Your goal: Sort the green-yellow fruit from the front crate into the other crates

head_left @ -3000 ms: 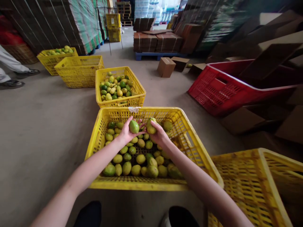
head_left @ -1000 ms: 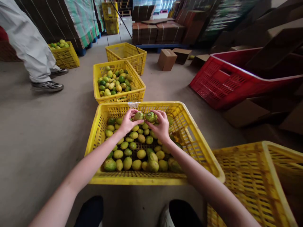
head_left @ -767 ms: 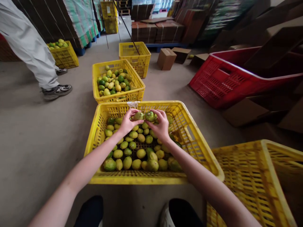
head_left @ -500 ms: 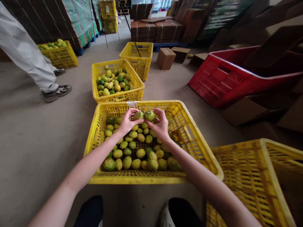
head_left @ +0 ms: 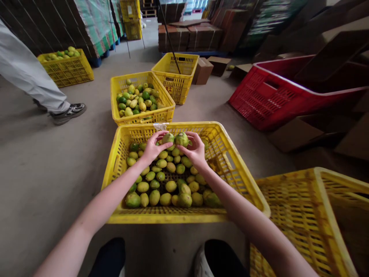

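Above the far half of a yellow plastic crate [head_left: 184, 219], my left hand [head_left: 155, 147] grips a green lemon [head_left: 168, 139] between thumb and fingers. Close beside it, my right hand [head_left: 197, 149] is closed on another green lemon [head_left: 181, 139] with a pale stem end facing up. The two fruits are side by side, nearly touching. Beneath my hands, many yellow and green lemons [head_left: 171, 186] lie in a loose layer on the crate's slatted bottom. My fingertips behind the held fruits are partly hidden.
Beyond stands a second yellow crate [head_left: 114, 96] of lemons, with another yellow crate [head_left: 175, 82] behind it. A red crate [head_left: 256, 100] and cardboard boxes are at right; a yellow crate [head_left: 291, 207] stands near right. At left are a person's leg [head_left: 37, 73] and a filled crate [head_left: 72, 71].
Both held lemons have turned slightly in my fingers, with my hands almost in place. The empty crate at the back has shifted right, and the person's far foot has moved left.
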Demonstrator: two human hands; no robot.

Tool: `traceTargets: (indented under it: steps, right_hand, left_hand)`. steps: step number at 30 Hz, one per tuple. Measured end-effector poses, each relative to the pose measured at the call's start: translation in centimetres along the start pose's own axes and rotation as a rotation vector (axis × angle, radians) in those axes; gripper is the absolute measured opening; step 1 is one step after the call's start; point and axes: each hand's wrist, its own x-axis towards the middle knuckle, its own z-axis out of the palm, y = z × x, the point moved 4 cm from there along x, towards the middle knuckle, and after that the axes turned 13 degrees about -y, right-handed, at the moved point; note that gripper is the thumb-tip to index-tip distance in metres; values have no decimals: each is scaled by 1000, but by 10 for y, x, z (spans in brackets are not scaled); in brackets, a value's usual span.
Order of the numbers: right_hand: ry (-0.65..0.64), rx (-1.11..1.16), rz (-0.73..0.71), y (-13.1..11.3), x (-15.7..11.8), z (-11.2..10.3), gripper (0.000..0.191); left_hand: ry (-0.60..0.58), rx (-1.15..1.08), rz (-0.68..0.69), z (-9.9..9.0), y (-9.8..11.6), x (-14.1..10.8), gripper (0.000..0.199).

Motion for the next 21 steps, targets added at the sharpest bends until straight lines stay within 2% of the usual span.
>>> traceTargets:
  steps: [4, 14, 17, 21]
  right_hand:
    - [37, 26, -13, 1, 0, -1, 44]
    - [58, 133, 81, -1, 2, -3, 43]
    - [45, 315, 113, 0, 2, -2, 46]
    - [-20, 615, 242, 2, 4, 1, 33]
  left_hand:
    - [-8, -81, -26, 0, 0, 0, 47]
    - [-51, -160, -82, 6, 6, -3, 49]
    - [-66, -297, -163, 8, 7, -5, 50]
    - [-40, -486, -259, 7, 2, -6, 44]
